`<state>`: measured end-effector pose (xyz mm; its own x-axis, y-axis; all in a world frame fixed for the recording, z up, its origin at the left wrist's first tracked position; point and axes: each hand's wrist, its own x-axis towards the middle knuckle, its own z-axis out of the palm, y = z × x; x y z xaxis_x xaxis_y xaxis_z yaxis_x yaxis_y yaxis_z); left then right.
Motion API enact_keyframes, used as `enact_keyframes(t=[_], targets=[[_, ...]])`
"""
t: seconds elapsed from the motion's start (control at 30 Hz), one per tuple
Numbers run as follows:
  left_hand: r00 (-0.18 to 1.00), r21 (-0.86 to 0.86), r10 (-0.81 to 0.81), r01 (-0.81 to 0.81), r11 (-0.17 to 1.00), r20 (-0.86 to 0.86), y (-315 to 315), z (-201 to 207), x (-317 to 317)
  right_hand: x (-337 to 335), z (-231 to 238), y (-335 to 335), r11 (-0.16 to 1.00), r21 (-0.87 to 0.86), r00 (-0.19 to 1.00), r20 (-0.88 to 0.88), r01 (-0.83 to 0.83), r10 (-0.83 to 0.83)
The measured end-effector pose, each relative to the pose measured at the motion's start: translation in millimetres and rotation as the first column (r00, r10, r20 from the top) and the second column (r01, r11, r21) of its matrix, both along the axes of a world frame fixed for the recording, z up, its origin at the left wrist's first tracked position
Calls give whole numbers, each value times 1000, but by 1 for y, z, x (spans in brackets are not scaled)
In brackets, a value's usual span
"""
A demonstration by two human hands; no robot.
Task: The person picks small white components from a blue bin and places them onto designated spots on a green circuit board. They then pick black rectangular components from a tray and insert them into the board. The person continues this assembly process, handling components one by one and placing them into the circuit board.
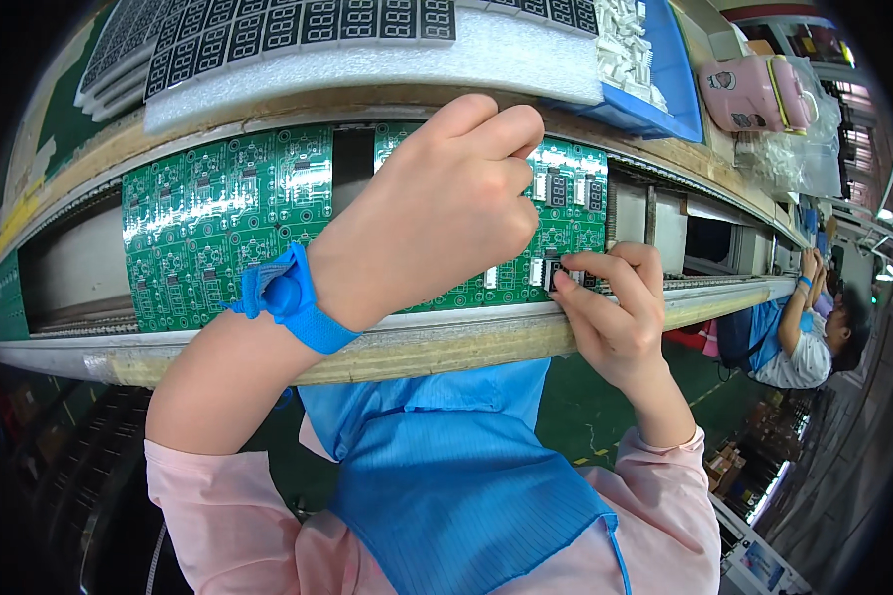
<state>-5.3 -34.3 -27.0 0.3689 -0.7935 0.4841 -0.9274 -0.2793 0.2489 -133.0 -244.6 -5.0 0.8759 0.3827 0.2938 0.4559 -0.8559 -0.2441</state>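
Digit display (552, 277) could tilt if the right hand (621, 312) pinching it slips; the left hand (456, 193) has curled fingers, grip hidden.

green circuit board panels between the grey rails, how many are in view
3: a far-left panel, a middle panel and a right-hand panel partly covered by the bare left hand. More may lie beyond the picture's dark rim.
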Motion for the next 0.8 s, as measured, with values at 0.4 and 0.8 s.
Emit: enact_keyframes(t=[0.4, 0.8], targets=[[1000, -3, 18, -19, 1000, -10, -1, -1, 0, 3, 2, 1, 1000, -18, 999, -36, -7, 6], [983, -106, 83, -101, 989, -163, -7, -5, -6, 10, 20, -9, 969, 238, 967, -254, 70, -7]])
